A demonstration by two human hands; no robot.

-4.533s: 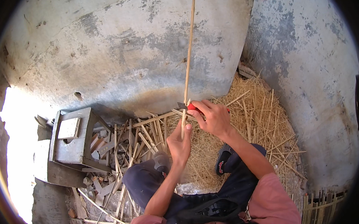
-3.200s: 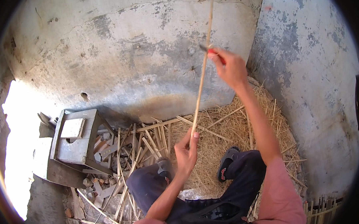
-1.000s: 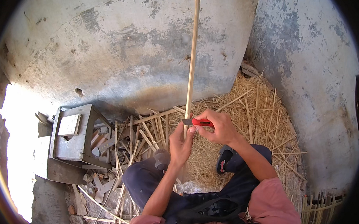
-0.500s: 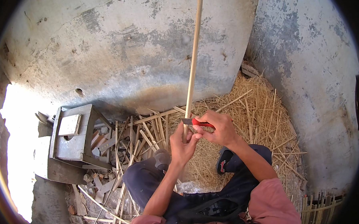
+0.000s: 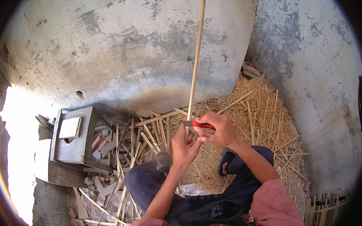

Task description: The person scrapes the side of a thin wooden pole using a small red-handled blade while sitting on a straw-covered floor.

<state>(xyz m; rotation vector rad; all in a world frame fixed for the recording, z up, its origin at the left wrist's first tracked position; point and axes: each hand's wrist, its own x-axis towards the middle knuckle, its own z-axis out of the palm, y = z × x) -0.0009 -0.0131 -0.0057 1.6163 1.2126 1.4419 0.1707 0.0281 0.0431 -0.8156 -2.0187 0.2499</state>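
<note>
A long, pale strip of split bamboo or wood (image 5: 196,60) rises from my hands past the top of the view. My left hand (image 5: 185,148) is closed around its lower end, thumb pointing right. In my right hand (image 5: 221,129) is a knife with a red handle (image 5: 203,124). Its short grey blade (image 5: 187,123) lies across the strip just above my left fingers. Both hands are close together over my crossed legs, the right thumb near the left thumb tip. My fingers hide the strip's lower end.
Straw-like shavings (image 5: 266,121) cover the floor ahead and to the right. Loose strips (image 5: 121,196) and rubble lie at the left, beside a worn wooden box frame (image 5: 75,136). Plastered walls (image 5: 145,46) stand ahead and right. A slatted piece (image 5: 324,211) is at the lower right.
The strip has turned slightly in my left hand and looks narrower. My right hand and the knife have shifted a touch left and down along it.
</note>
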